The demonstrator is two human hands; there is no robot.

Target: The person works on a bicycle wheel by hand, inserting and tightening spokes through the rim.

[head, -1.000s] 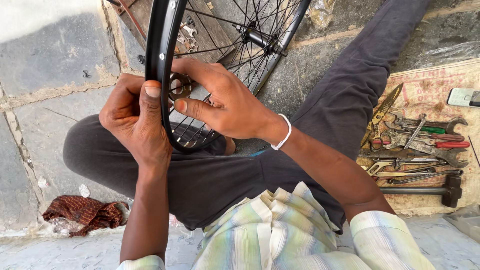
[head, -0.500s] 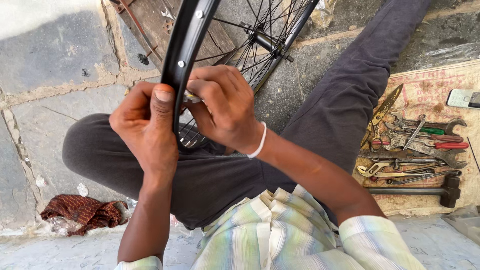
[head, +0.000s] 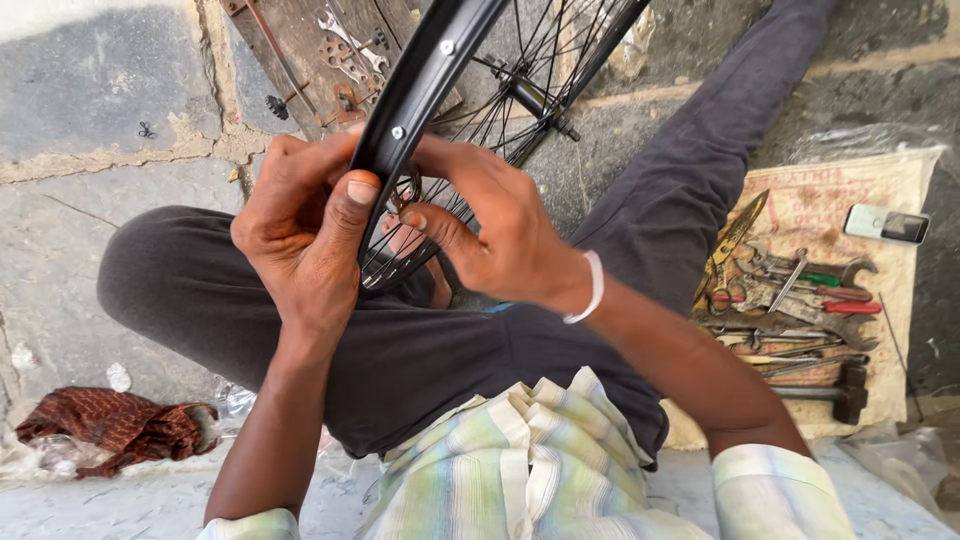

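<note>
A black bicycle wheel rim with thin metal spokes and a hub stands on edge over my lap. My left hand grips the rim from the left, thumb pressed along its outer face. My right hand reaches in from the right among the spokes, with its fingertips pinched on a small round metal tool at the rim's inner side. The tool is mostly hidden by my fingers.
A sack mat on my right holds several pliers, spanners, scissors and a hammer, with a phone at its far edge. A wooden board with spanners lies ahead. A reddish rag lies at left on the stone floor.
The rim has tilted and swung to the right, and both hands have shifted along it. My right fingers have moved in closer to the rim's inner side.
</note>
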